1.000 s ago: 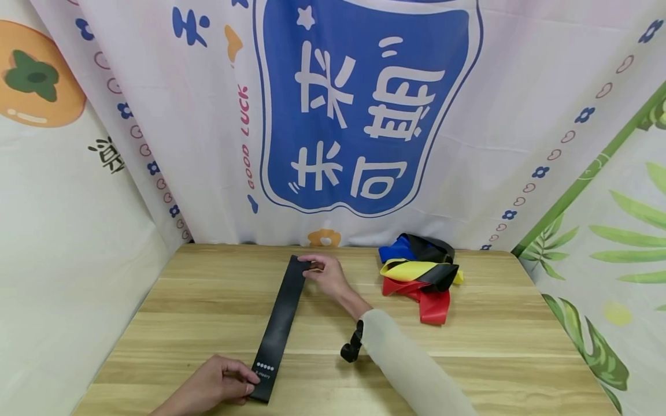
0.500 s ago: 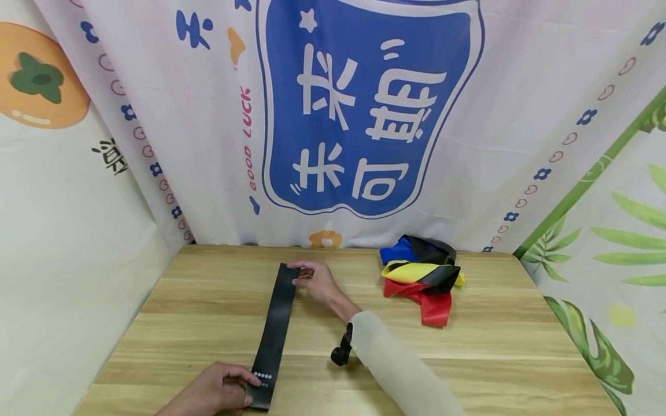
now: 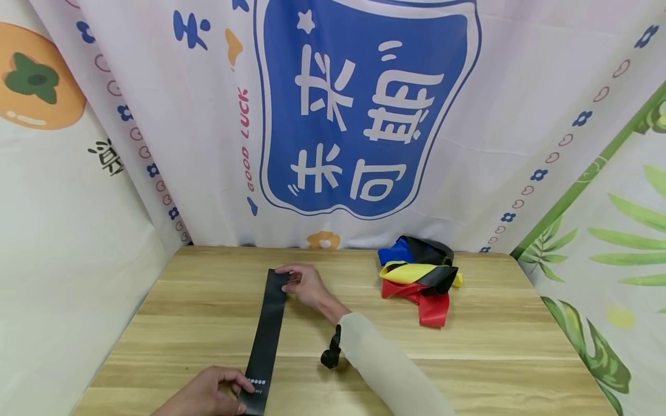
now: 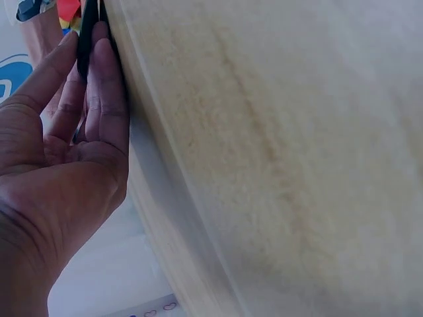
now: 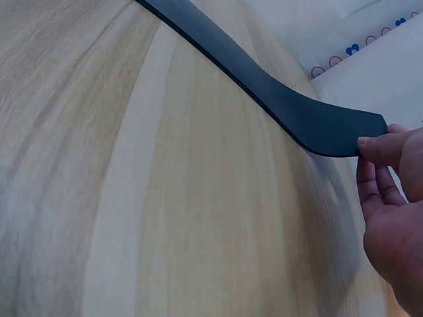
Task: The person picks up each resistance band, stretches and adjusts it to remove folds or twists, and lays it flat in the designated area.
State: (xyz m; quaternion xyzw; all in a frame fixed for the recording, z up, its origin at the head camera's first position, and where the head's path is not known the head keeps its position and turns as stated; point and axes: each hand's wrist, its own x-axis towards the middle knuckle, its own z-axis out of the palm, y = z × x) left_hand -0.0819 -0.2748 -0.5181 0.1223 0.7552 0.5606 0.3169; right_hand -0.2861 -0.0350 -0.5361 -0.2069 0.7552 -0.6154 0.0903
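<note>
The far end of a black band (image 3: 268, 332) is pinched by the right hand (image 3: 308, 287) and held up from the table (image 3: 171, 312); the near end, printed with white dots (image 3: 258, 382), is pinched by the left hand (image 3: 208, 393). Well to the right, coloured bands (image 3: 416, 271) are heaped near a printed curtain (image 3: 218, 214).

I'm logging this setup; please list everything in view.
Table: 1, light wood, lower half
Long band: 1, black, on table, left of middle
Band pile: 1, blue, black, yellow, red, table's rear right; band count unclear
Curtain: 1, mainly white and blue, behind table
Side cloths: 2, white, printed, left and right
Wrist gadget: 1, black, at right wrist
Sleeve: 1, pale, right arm
Left hand: 1, bare, pinching long band's near end
Right hand: 1, bare, pinching its far end
</note>
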